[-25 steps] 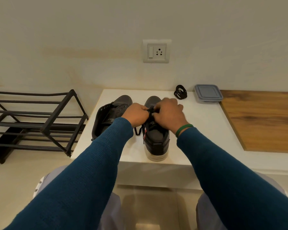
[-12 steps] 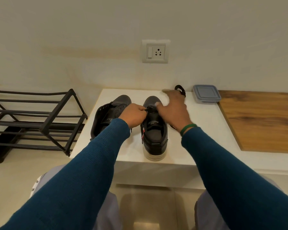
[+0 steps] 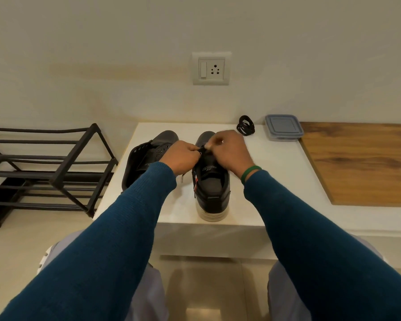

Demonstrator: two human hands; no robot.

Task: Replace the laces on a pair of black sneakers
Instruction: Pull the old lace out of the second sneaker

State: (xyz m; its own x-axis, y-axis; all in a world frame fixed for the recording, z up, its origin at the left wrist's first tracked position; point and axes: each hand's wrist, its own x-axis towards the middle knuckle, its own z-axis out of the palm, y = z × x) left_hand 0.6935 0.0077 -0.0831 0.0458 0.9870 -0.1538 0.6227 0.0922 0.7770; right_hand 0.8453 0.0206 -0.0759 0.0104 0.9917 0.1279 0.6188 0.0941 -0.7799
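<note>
A shallow grey container point(image 3: 284, 127) sits at the back of the white table point(image 3: 276, 172) with its lid on, so its contents cannot be told. Just to its left lies a coiled black lace point(image 3: 245, 125), apart from both shoes. Half a second ago the right hand point(image 3: 232, 154) was stretched toward that coil with its fingers extended. It has now drawn back to the front of the upright sneaker point(image 3: 212, 188), while the left hand point(image 3: 181, 157) has kept its place. The upright sneaker stands near the table's front edge with its heel toward the person. The other sneaker point(image 3: 148, 156) lies tipped on its side just to the left, partly behind the left forearm. The left hand's fingers are curled round the eyelet edge of the upright sneaker, knuckles up. The right hand meets it from the other side, its thumb and forefinger pressed together on a black bit at the same lacing edge. Blur hides whether that bit is lace or upper. A green wristband point(image 3: 250, 173) shows at the right wrist, above the blue sleeve.
</note>
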